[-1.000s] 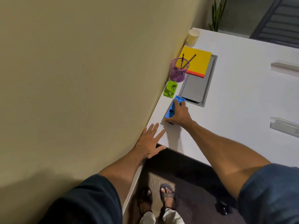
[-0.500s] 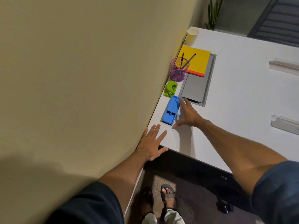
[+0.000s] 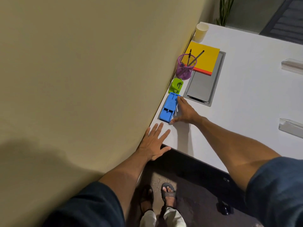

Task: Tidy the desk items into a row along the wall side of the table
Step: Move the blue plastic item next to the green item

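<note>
My right grip [image 3: 183, 112], fingers straight, touches flat blue plastic holder [image 3: 168, 107], in wall-side row beside green plastic punch [image 3: 176, 85] and purple mesh pen cup [image 3: 186, 66]. Left grip [image 3: 155, 144] flat, empty, on white worktop [image 3: 254, 95]. Row looks nearly complete.

Dim warm indoor light, wide-angle bend.
Soft shadow on wall [image 3: 24, 153] lower left; short shadows on table [image 3: 246, 112]; edges slightly soft.

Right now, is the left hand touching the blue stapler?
No, the left hand lies flat on the table, apart from the blue stapler.
</note>
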### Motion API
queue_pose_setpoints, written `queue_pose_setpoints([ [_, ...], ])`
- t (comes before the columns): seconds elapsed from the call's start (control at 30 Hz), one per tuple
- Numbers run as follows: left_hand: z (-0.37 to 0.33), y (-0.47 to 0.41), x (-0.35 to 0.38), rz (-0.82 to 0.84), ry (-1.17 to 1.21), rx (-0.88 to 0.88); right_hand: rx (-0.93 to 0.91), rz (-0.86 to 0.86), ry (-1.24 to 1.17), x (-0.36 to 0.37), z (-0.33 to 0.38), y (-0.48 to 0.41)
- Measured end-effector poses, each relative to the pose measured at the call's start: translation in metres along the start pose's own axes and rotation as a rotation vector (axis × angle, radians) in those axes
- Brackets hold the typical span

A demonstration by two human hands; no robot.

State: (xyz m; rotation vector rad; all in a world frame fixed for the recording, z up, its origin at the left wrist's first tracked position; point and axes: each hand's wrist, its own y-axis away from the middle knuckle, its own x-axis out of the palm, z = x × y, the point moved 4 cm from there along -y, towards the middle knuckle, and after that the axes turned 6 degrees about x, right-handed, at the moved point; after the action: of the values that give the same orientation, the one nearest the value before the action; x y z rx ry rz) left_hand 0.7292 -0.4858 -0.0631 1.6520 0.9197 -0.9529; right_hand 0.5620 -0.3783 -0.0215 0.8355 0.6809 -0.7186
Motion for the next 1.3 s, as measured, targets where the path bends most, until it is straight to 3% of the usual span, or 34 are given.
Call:
queue_pose_setpoints([
  [0.7, -0.002, 0.003, -0.002, -0.023, 0.024, -0.047, -0.033, 0.014, 0.008, 0.005, 0.0, 0.0],
  [0.97, -0.015, 0.008, -0.024, 0.001, 0.151, -0.191, 0.132, -0.008, 0.16, 0.009, -0.021, 0.035],
  [1.17, -0.029, 0.025, -0.04, -0.026, 0.135, -0.25, 0.099, -0.018, 0.385, 0.007, -0.013, 0.071],
  [1.3, -0.04, 0.044, -0.05, -0.052, 0.071, -0.25, 0.097, -0.036, 0.409, 0.004, -0.002, 0.099],
])
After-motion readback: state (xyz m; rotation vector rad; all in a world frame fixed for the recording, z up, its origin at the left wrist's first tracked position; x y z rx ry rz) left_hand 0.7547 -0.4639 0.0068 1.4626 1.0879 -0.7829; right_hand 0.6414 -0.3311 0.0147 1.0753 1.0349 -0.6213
